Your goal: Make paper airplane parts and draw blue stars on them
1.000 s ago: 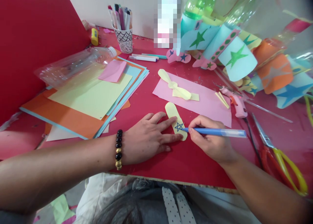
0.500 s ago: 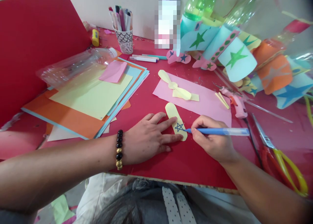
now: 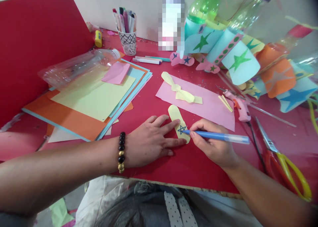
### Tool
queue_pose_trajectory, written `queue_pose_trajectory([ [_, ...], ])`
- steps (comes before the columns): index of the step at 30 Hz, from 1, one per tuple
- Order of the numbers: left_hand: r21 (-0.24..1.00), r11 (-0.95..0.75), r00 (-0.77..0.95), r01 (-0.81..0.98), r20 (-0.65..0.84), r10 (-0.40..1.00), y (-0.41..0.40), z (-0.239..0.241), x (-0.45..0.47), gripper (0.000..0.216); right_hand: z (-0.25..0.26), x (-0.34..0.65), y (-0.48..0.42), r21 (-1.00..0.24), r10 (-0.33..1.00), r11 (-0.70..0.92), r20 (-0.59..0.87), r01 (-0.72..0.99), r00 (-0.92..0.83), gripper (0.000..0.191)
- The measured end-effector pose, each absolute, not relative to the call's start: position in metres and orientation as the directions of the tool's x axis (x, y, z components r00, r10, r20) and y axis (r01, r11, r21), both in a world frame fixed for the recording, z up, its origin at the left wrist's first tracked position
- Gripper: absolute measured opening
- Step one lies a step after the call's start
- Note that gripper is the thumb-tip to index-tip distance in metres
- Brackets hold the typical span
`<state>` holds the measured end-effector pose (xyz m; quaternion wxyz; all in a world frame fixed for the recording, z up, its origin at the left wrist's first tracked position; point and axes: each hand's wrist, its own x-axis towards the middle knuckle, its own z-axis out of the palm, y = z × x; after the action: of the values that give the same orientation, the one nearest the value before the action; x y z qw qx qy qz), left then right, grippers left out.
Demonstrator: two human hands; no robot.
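Flat on the red table, my left hand has its fingers spread, two fingertips pressing on a rounded yellow paper strip. A blue outlined star is drawn near the strip's lower end. My right hand pinches a blue marker, its tip on the star and its clear end pointing right. Just beyond lies a pink paper sheet, with a yellow paper propeller shape and a small yellow paper piece on it.
Coloured paper sheets and a clear plastic bottle lie left. Behind stand a cup of markers and a blurred-out upright panel. Right are scissors, a pink glue gun and decorated bottle crafts.
My right hand has shifted slightly left, and the marker tip has moved from the star's right point toward its middle. My left hand stays on the paper strip.
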<state>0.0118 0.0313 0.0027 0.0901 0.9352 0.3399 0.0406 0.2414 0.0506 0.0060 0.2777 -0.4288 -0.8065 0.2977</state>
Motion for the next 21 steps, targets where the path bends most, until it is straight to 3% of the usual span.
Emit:
queue_pose_trajectory([
  [21,0.206,-0.752,0.767,0.627,0.007,0.641,0.0311,0.0041,0.0115,0.043,0.0066,0.2418,0.0495,-0.679,0.799,0.528,0.193,0.510,-0.570,0.006],
])
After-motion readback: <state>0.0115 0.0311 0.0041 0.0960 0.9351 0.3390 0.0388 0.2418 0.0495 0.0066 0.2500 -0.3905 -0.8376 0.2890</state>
